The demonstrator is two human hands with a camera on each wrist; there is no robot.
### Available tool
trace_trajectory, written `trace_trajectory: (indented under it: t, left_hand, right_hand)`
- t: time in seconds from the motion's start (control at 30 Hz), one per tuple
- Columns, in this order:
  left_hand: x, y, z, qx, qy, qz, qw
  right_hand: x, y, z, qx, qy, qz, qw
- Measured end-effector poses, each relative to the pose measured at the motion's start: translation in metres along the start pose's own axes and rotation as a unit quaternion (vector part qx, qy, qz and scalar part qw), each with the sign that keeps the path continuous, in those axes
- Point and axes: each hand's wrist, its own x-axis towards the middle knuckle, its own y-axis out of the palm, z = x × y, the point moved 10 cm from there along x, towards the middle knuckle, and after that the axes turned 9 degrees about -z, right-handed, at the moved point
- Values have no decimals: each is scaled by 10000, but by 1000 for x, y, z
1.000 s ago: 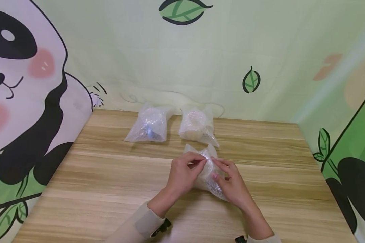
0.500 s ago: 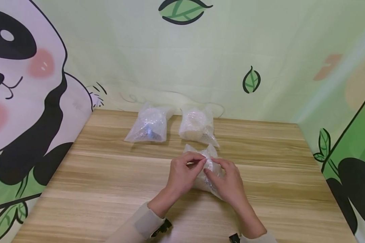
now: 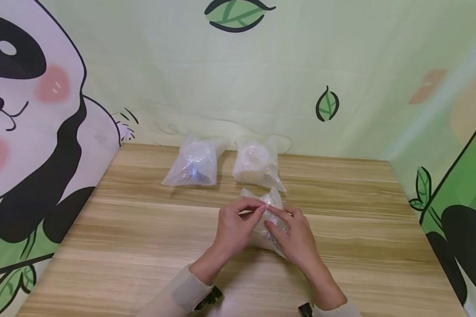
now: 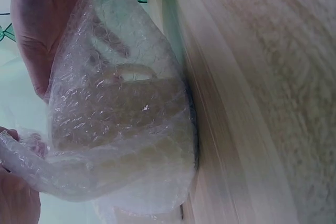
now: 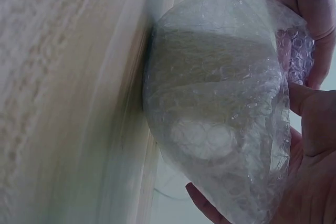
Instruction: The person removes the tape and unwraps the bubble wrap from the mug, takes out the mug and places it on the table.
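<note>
A bubble-wrap package (image 3: 263, 229) lies on the wooden table, close in front of me. Through the clear wrap something tan shows, its kind blurred by the bubbles. My left hand (image 3: 234, 224) pinches a raised flap (image 5: 299, 56) of the wrap between thumb and index finger. On the package's right side my right hand (image 3: 297, 237) holds the wrap, its index fingertip beside the left fingertips and its thumb lower on the wrap. In the right wrist view, one right finger (image 5: 205, 205) reaches round the package's edge.
Two more bubble-wrapped packages stand at the back of the table: the left one (image 3: 196, 163) with something blue inside, the right one (image 3: 255, 163) with something pale. A cloth backdrop (image 3: 357, 57) with panda and leaf prints rises behind the table's far edge.
My right hand has shifted left, its index finger now meeting the left fingertips and its thumb moved across the wrap. The left hand, still pinching, has moved slightly left. The back packages stay put.
</note>
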Motion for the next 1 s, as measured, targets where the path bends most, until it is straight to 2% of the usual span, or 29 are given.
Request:
trace_trajectory:
  t: [0.33, 0.6, 0.7, 0.83, 1.0]
  left_hand:
    - [1, -9, -2, -167, -35, -43, 9998]
    - [0, -18, -7, -151, 191, 45, 9997]
    - [-1, -21, -9, 33, 363, 133, 9992]
    - [-3, -25, -13, 512, 687, 176, 9962]
    - [-2, -35, -14, 980, 898, 26, 9911]
  right_hand:
    - [1, 1, 0, -78, -92, 47, 9999]
    - [0, 2, -2, -101, -106, 64, 9999]
    - [0, 2, -1, -111, -124, 56, 9998]
    - [0, 1, -1, -96, -144, 61, 9998]
    - [-1, 1, -1, -63, -177, 59, 9998]
